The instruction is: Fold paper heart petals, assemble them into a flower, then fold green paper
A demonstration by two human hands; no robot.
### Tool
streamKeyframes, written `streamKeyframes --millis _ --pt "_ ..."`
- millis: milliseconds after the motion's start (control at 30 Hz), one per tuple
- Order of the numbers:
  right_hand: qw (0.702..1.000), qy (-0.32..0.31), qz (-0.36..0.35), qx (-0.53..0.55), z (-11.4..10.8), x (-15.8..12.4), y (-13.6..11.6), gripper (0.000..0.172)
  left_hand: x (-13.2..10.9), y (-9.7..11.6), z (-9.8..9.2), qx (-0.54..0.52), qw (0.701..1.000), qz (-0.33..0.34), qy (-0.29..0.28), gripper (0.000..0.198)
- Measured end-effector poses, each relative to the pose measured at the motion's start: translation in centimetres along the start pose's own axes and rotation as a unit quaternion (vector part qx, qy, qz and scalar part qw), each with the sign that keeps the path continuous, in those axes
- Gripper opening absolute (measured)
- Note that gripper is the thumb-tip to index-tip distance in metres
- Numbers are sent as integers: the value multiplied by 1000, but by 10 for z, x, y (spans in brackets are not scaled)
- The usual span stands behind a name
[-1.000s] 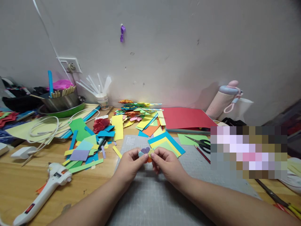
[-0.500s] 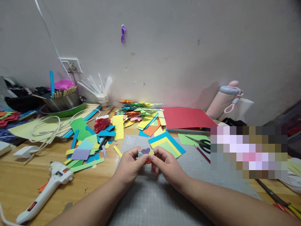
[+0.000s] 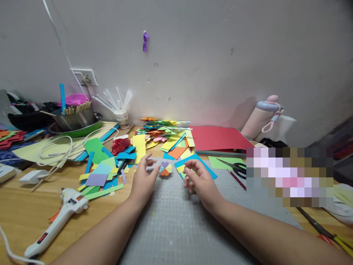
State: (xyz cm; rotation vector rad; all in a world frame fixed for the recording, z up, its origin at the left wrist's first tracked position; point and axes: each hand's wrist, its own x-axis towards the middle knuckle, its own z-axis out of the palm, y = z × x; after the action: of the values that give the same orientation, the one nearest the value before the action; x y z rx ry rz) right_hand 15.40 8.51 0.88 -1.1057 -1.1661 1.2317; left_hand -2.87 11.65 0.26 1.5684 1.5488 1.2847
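Note:
A small paper flower (image 3: 165, 170) with heart-shaped petals in purple, orange, yellow and pale blue lies on the grey cutting mat (image 3: 171, 228). Just left of it is my left hand (image 3: 145, 180), its fingers apart and thumb close to the pale blue petal; whether the thumb touches it I cannot tell. My right hand (image 3: 200, 182) hovers to the right of the flower with loosely curled, parted fingers and nothing in them. Under and behind that hand lie stacked blue, yellow and green paper squares (image 3: 206, 167).
Coloured paper scraps (image 3: 100, 175) and a white glue gun (image 3: 59, 221) lie on the left. Black-handled scissors (image 3: 237, 168) and a dark red pencil (image 3: 236, 179) are on the right. Folded paper pieces (image 3: 157, 129), a red sheet (image 3: 220, 138) and a pink bottle (image 3: 260, 117) stand or lie near the wall.
Both hands held the paper flower between their fingertips before. Now it lies on the mat, and the hands have let go and moved apart, left hand leftward, right hand rightward.

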Motion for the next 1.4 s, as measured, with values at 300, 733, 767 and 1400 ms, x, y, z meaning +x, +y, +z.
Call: streamKeyframes --millis 300,733,767,1400 --pt "954 -54 -69 -287 -42 30 -42 15 -12 17 -3 188 972 141 -2 23" --pt "738 -277 -121 -603 -78 50 -31 59 -21 17 -2 358 900 230 -92 18" --pt "744 -274 -116 -598 -78 52 -32 59 -21 16 -2 359 900 229 -92 19" --pt "878 -194 -80 -431 -81 70 -18 17 -26 15 1 309 919 218 -111 22"
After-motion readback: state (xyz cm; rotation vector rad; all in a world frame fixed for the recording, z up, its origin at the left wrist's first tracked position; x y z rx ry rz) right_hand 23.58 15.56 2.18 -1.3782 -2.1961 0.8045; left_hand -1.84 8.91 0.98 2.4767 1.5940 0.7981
